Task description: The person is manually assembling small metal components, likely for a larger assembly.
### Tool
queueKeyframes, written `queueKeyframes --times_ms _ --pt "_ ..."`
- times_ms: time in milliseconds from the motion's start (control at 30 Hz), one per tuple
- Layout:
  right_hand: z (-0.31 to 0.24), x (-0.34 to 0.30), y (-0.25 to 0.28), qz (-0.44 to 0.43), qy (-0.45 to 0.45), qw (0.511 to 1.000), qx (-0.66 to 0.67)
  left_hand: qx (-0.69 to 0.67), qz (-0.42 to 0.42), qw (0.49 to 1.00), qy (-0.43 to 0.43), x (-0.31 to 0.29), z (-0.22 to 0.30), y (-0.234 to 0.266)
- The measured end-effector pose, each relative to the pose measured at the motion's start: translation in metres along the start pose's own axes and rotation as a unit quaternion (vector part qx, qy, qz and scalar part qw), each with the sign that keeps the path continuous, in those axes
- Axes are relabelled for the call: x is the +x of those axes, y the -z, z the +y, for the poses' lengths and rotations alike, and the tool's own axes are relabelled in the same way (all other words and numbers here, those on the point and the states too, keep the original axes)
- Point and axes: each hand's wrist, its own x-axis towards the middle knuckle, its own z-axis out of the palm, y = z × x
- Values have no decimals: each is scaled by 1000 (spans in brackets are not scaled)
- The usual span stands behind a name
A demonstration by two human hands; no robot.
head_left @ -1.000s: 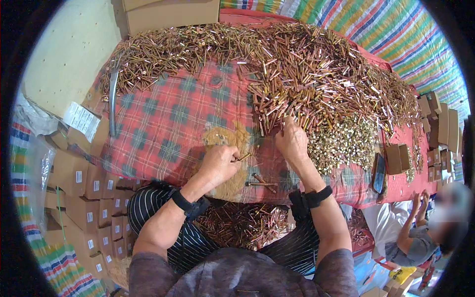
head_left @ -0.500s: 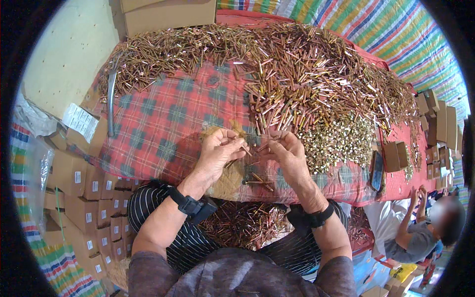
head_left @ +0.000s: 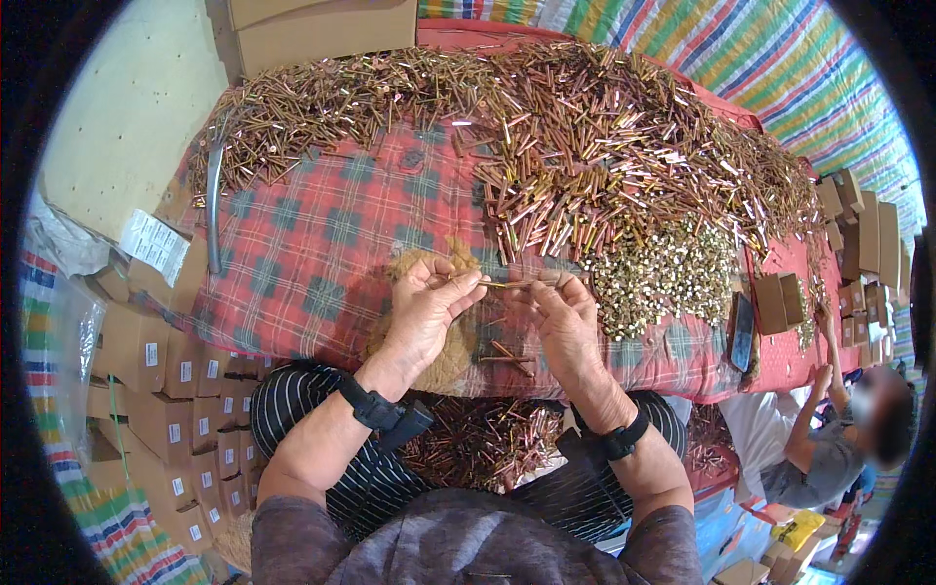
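My left hand (head_left: 429, 300) and my right hand (head_left: 563, 314) face each other over the near part of a checked cloth. A thin brass-coloured rod (head_left: 502, 284), like a long screw, spans the gap between them. My left thumb and fingers pinch one end. My right fingertips close on the other end, and what else they may hold is hidden. A few loose long screws (head_left: 511, 358) lie on the cloth just below. Ahead spreads a large heap of copper-coloured long screws (head_left: 585, 156). Beside my right hand is a pile of small pale-gold metal pieces (head_left: 668, 283).
The red checked cloth (head_left: 322, 234) covers the work surface. A curved metal bar (head_left: 214, 205) lies at its left. Cardboard boxes (head_left: 180, 390) are stacked at lower left, and a small open box (head_left: 778, 302) stands at right. More screws (head_left: 487, 444) lie below, between my legs. Another person (head_left: 819, 448) sits at right.
The brass-coloured rod now lies level between my fingertips; before, a piece pointed down from my left hand. The loose screws below have shifted slightly. The other person's arm reaches farther forward.
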Motion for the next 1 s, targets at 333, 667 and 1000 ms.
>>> queueKeyframes --times_ms 333,667,1000 --pt "-1 2 -2 -124 -6 937 -326 97 -79 981 145 -5 -12 8" --pt "17 41 14 -102 269 725 -625 9 17 991 132 4 -6 9" --pt "13 33 3 -84 179 830 -522 78 32 993 77 -1 -5 11"
